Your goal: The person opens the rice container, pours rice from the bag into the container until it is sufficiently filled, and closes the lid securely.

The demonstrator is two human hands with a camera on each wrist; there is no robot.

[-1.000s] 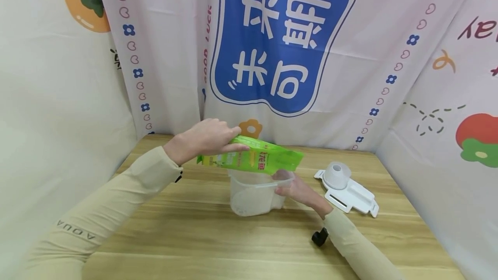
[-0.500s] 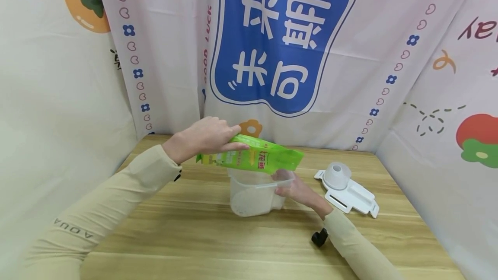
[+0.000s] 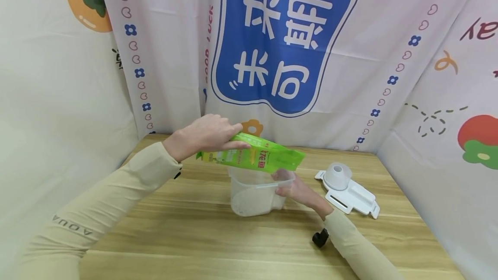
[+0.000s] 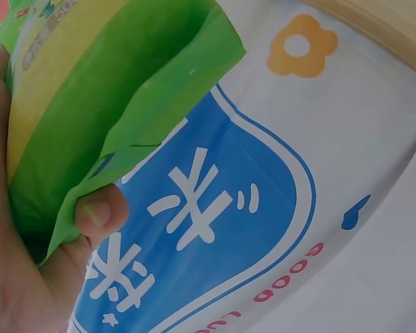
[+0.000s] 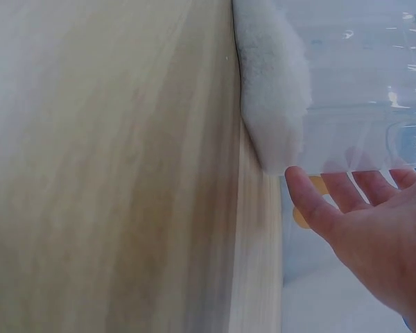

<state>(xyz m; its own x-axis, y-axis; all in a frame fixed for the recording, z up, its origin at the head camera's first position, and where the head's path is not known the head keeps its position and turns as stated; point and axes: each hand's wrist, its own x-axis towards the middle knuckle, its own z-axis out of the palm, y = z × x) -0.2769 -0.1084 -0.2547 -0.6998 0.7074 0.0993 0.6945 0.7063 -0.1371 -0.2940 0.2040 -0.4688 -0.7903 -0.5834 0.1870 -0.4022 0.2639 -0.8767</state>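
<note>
Backdrop: white printed cloth behind the work. Its blue panel carried large white characters, 未来可期, turned sideways; GOOD LUCK ran in red along the panel's left side. On the cloth at right, dark red lettering was cut off by the frame, with "ay" legible.

Counter: wood-grained, below the backdrop.

Left sleeve: beige, with AQUA in dark capitals on the forearm. Right sleeve: also beige.

Bag: bright green with a yellow area, held above the mouth of the container and sloping down to the right. Red characters on its face read 龙鱼; other print was too small to make out. The left wrist view showed a number starting with 50, its end unclear.

Container: translucent, standing upright on the counter. White granular contents lay along its base. Could not tell whether the bag touched its rim.

White slotted piece: lying on the counter right of the container, a translucent cup on it.

Left grip: pinched the bag between thumb and fingers; the bag extended to the right from it.

Right grip: thumb and fingers spread apart, holding the container's right end near the rim.

Black fitting: small, beside the right cuff.
</note>
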